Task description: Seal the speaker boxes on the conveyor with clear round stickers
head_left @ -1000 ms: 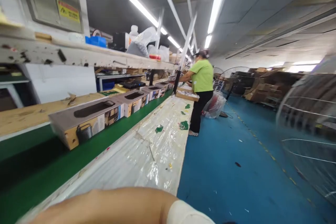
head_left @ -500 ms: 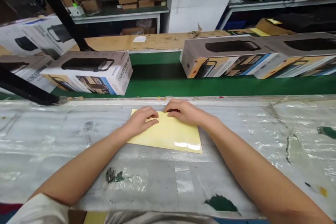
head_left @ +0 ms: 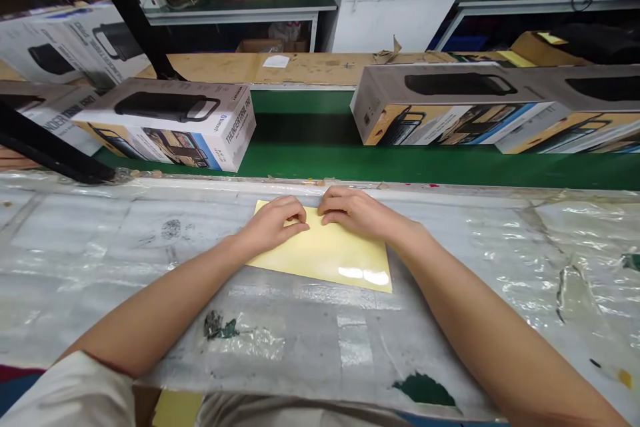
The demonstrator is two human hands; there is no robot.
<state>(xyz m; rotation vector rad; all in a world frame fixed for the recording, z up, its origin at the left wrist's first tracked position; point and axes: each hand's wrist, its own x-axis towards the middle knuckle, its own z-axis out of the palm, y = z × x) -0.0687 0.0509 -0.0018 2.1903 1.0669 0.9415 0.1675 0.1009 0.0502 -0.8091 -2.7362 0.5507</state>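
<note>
A glossy yellow sheet (head_left: pixel 333 255) lies flat on the plastic-covered bench (head_left: pixel 125 260) in front of me. My left hand (head_left: pixel 273 221) rests on the sheet's far left part with its fingers curled at the top edge. My right hand (head_left: pixel 353 211) rests on the far right part, fingertips pinching at the same edge. The two hands almost touch each other at the middle of that edge. Whether either hand has lifted a layer of the sheet is hidden by the fingers.
Beyond the bench runs a green conveyor belt (head_left: pixel 425 163). On it lie a white product box (head_left: pixel 170 123) at the left and two long boxes (head_left: pixel 450 107) at the right. A black post (head_left: pixel 50 157) slants at the left. Shelves with cartons stand behind.
One second ago the view faced down the line toward a person in green; it has since swung down to the bench. In the last half second both hands stayed on the sheet's far edge.
</note>
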